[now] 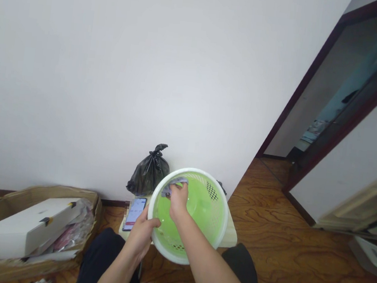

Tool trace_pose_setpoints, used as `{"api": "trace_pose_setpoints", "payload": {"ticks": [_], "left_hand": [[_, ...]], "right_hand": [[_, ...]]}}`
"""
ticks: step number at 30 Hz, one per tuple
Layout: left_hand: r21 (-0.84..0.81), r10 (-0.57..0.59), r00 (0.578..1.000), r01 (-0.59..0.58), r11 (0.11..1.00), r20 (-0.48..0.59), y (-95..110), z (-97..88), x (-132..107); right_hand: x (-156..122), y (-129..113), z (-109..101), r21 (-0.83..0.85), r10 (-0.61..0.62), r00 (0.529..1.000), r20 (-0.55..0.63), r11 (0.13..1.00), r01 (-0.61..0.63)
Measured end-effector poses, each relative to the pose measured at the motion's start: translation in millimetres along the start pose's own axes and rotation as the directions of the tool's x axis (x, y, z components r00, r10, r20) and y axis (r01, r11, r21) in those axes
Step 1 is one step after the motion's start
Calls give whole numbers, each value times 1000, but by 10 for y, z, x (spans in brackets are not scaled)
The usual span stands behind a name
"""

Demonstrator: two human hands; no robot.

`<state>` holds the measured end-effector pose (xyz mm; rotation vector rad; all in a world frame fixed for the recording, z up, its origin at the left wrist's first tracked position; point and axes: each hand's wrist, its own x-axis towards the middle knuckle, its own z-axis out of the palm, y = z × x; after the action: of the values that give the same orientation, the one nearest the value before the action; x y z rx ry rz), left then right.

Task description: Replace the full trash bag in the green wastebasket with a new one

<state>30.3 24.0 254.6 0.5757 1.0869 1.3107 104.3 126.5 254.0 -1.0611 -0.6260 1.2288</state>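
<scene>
A round green plastic basket (pixel 198 201) with a white rim and perforated sides is tilted toward me above a small pale stool (pixel 230 232). My left hand (pixel 143 231) grips its rim at the left, thumb over the edge. Inside the basket, my right hand (pixel 178 200) is closed on a greyish-blue cloth (pixel 179 180), which is pressed against the upper left inner wall. Part of the cloth is hidden by the fingers.
Left of the basket, a phone (pixel 135 212) lies on the stool, with a tied black plastic bag (pixel 150 171) behind it. A cardboard box (pixel 95 194) holding a white box (pixel 25 227) stands on the floor at left. A white wall (pixel 183 68) rises ahead; a doorway (pixel 302 95) is at right.
</scene>
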Motion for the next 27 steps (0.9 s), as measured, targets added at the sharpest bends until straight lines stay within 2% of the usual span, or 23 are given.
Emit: {"api": "trace_pose_setpoints", "payload": {"ticks": [4,10,12,15,17,20,22,25,27], "left_hand": [[-6,5,1000,-5,1000,-11,-5,8,-4],[-25,-1,1000,1,1000,2,-25,-19,36],[-27,0,1000,0,1000,9,-33,-30,55],[-28,-3,1000,3,1000,-5,-36,-35,72],[-30,-12,999,11,999,-37,-29,-32,75],[-32,-23,998,21,999,-64,-10,-25,73],[-36,-23,998,21,999,-58,1,-24,71],[-47,-23,999,21,999,-49,9,-26,68],[-45,-20,999,17,999,-51,10,-26,66]], "right_hand": [[4,117,-4,-122,-67,997,23,990,70],[-17,125,-80,-272,8,995,99,962,20],[2,79,-119,-270,50,997,51,962,-34],[60,32,-211,-174,159,986,-50,971,-166],[99,25,-276,-120,215,976,-46,968,-219],[140,39,-347,-145,218,976,-1,966,-216],[161,54,-382,-169,179,984,-25,969,-181],[188,90,-444,-355,112,993,-25,928,-113],[191,123,-481,-490,131,991,19,865,-105]]}}
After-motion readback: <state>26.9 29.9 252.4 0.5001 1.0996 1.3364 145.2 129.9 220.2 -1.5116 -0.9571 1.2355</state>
